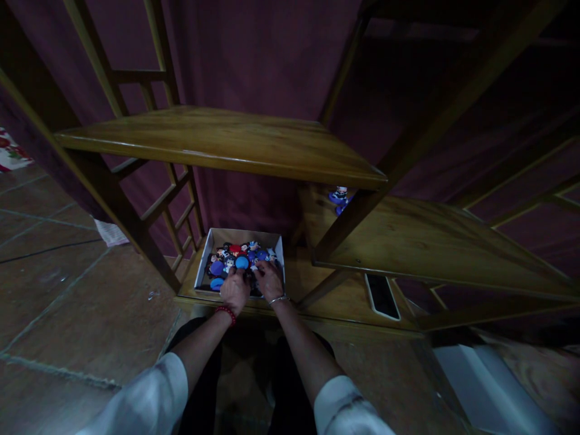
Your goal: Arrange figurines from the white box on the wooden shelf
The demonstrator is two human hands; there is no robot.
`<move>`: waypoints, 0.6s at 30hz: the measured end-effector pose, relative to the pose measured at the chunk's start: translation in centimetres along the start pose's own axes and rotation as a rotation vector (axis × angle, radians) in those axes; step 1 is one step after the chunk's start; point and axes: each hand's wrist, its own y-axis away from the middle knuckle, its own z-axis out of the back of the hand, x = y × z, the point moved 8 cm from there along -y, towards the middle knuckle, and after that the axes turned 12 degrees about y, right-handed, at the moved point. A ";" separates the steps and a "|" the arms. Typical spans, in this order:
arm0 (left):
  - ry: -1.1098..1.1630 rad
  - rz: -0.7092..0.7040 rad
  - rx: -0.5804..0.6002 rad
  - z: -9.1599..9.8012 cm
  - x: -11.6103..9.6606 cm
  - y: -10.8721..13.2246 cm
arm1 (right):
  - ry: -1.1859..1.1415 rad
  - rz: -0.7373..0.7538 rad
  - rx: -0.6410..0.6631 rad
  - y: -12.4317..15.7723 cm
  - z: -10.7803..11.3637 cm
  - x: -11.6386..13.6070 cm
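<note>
A shallow white cardboard box (198,273) sits on the low wooden shelf in front of me. Several small toy figurines (229,263) fill it, some with round blue or purple bases. My left hand (235,290), with a red bead bracelet at the wrist, reaches over the box's near side. Its fingers are closed at a figurine with a bright blue round base (241,262). Beside it, my right hand (269,281) dips into the box's right half, fingers curled down among the figurines. What its fingertips hold is hidden.
A wooden shelf board (217,136) overhangs the box, with slatted side frames. Farther right, a higher board (408,241) carries a couple of figurines (339,194). A phone (382,296) lies on the low shelf. A pale box-like object (489,386) is on the floor at right.
</note>
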 end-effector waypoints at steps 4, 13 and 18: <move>-0.006 -0.002 0.006 -0.1 0.0 0.0 | -0.054 -0.013 -0.006 0.1 -0.1 -0.3; 0.090 -0.134 -0.097 1.1 -0.8 -0.3 | -0.106 0.004 -0.031 0.0 -0.9 -1.2; 0.032 -0.394 -0.143 2.1 -3.0 -2.2 | -0.060 -0.037 -0.054 0.3 -0.3 -1.3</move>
